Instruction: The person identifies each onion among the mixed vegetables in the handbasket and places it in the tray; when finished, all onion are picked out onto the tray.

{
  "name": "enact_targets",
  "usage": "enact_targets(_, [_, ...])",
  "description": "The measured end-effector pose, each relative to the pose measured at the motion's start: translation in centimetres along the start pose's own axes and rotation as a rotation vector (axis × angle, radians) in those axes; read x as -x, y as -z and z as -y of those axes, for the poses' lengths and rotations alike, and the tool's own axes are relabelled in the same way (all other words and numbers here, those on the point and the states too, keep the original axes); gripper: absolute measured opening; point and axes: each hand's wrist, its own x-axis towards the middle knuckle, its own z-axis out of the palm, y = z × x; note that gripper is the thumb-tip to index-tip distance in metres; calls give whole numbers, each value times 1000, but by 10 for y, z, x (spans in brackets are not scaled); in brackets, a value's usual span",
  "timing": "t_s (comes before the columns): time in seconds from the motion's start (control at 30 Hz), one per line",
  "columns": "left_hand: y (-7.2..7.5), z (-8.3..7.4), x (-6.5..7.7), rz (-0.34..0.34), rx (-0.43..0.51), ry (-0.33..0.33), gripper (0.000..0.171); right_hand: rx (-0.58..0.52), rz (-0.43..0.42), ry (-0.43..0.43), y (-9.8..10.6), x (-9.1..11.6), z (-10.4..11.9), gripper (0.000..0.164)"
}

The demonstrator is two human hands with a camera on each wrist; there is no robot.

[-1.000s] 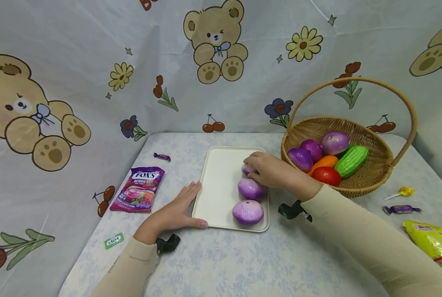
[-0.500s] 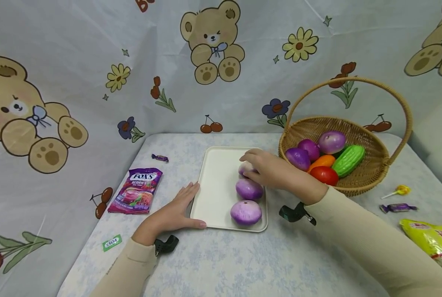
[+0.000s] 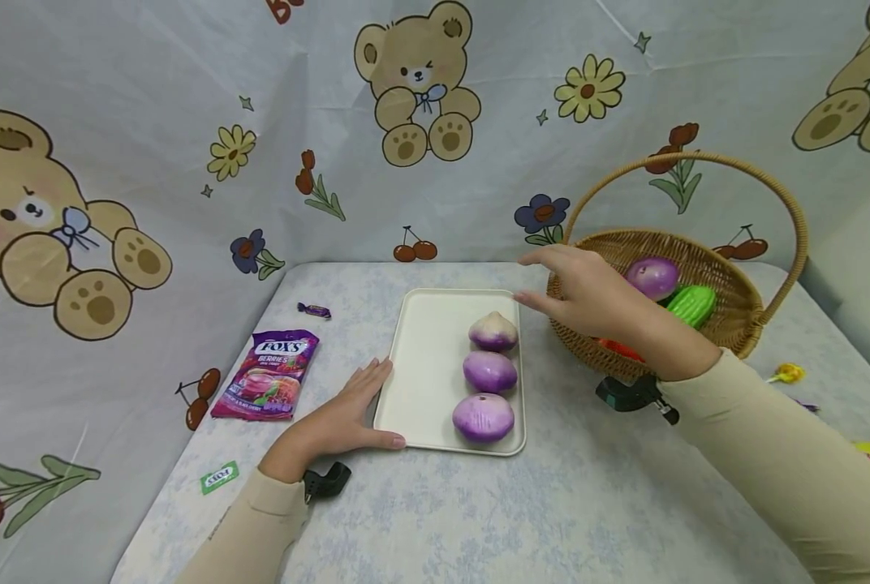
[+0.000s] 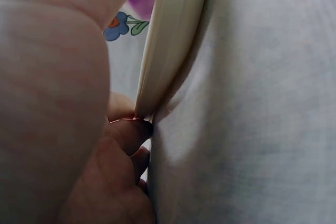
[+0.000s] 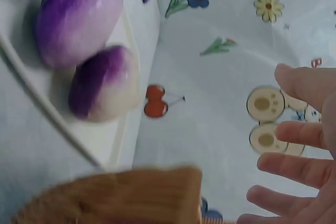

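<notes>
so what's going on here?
A person has their left hand against the left edge of a white tray, thumb at its near-left corner. Their right hand holds nothing, fingers extended, and overlaps the left side of a wicker basket in the head view. Three purple-and-white vegetables lie in a row along the tray's right side. A purple vegetable and a green one show in the basket.

the tray (image 3: 424, 373) lies on the table (image 3: 435, 519). three vegetables (image 3: 489, 371) lie in the tray, in a front-to-back row along its right side. the basket (image 3: 738, 324) stands right of the tray and contains further vegetables (image 3: 652, 278). left of the tray: the candy bag (image 3: 267, 375); behind it, a wrapped candy (image 3: 314, 311); in front, a sachet (image 3: 219, 478).
</notes>
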Motion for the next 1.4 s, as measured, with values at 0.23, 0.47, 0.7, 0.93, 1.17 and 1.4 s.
enact_targets(0.23, [1,0,1,1,-1,-2,132,54,54,-150,25,12,-30,63])
enact_targets(0.47, [3,-2,3,-4,4,7,132,77,112,-236,37,20,-48,73])
enact_targets(0.7, [3,-2,3,-5,4,2,132,73,132,-242,39,19,-50,71])
enact_targets(0.93, [3,-4,1,1,1,9,131,55,179,-255,31,19,-53,73])
enact_targets(1.17, [3,-3,1,0,-6,4,131,48,189,-250,20,24,-53,69])
enact_targets(1.4, [2,-3,2,2,-5,-2,131,36,219,-240,9,31,-57,71])
